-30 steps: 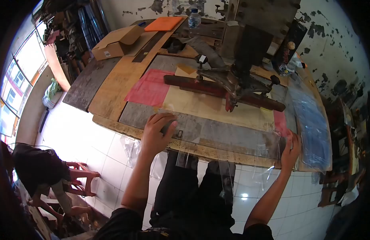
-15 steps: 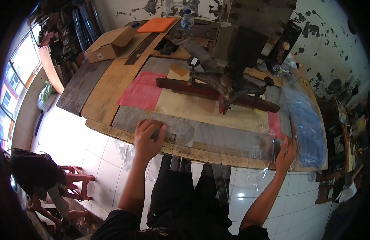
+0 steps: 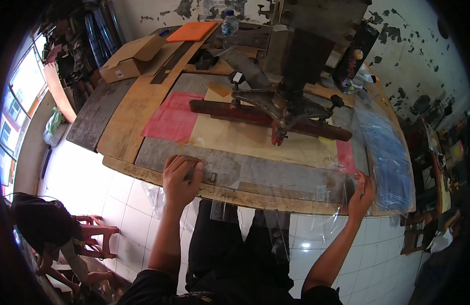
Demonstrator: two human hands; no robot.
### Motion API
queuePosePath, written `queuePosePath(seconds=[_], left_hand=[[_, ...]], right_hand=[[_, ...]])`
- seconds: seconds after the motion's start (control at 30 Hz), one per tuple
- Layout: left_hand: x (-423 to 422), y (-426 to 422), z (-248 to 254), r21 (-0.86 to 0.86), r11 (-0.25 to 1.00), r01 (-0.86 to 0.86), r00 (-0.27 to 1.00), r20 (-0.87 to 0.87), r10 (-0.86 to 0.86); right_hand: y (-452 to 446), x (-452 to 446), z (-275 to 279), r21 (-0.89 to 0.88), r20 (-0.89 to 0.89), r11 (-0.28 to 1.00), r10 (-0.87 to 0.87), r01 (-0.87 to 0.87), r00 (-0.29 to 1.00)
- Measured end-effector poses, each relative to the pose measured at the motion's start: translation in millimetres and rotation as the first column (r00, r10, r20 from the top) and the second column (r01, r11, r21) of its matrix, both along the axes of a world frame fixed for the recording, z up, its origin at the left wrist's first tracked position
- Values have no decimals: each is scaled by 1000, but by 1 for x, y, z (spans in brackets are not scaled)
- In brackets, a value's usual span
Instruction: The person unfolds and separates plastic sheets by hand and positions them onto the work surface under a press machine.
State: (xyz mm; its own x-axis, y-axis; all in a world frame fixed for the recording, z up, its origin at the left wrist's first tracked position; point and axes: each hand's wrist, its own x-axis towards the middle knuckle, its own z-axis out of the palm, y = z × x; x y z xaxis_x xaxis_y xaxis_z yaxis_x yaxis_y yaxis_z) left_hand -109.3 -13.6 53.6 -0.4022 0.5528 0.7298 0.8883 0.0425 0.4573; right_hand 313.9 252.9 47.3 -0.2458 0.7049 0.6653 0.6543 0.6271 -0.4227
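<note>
A clear plastic sheet (image 3: pixel 301 190) spreads over the table's front edge, and its loose part hangs in front of my legs. At its right side my right hand (image 3: pixel 362 195) pinches the sheet beside a pink strip (image 3: pixel 346 156). My left hand (image 3: pixel 180 180) rests at the front edge on the left, fingers curled and thumb meeting the index fingertip. What lies in that pinch is too faint to make out. Beyond my hands, a press head with a red-brown bar (image 3: pixel 265 121) stands over a cream sheet (image 3: pixel 235 134) flanked by a pink sheet (image 3: pixel 171 117).
Blue-tinted plastic sheets (image 3: pixel 387 162) lie at the table's right. A cardboard box (image 3: pixel 128 61), an orange slab (image 3: pixel 192 31) and a water bottle (image 3: pixel 229 24) stand at the back. On the lower left, another person (image 3: pixel 42 223) sits near a red stool (image 3: pixel 100 236).
The whole view has shifted slightly left. My hands keep nearly the same places on the table, and the press has not visibly moved.
</note>
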Motion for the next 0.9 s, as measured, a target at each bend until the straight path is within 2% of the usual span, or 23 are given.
queuePosePath(seconds=[0.27,0.4,0.47,0.9], left_hand=[[1,-2,-1,19,1000,-18,1000,-11,19],[1,-2,-4,16,999,-34,999,-28,35],[1,-2,-4,19,999,-30,999,-22,30],[1,-2,-4,13,999,-40,999,-18,40]], right_hand=[[-3,-1,-1,1,-62,1000,7,-7,998],[2,5,-11,58,-20,998,-15,17,1000],[2,5,-15,20,-103,998,-49,51,993],[-3,-1,-6,59,-50,997,-41,44,998]])
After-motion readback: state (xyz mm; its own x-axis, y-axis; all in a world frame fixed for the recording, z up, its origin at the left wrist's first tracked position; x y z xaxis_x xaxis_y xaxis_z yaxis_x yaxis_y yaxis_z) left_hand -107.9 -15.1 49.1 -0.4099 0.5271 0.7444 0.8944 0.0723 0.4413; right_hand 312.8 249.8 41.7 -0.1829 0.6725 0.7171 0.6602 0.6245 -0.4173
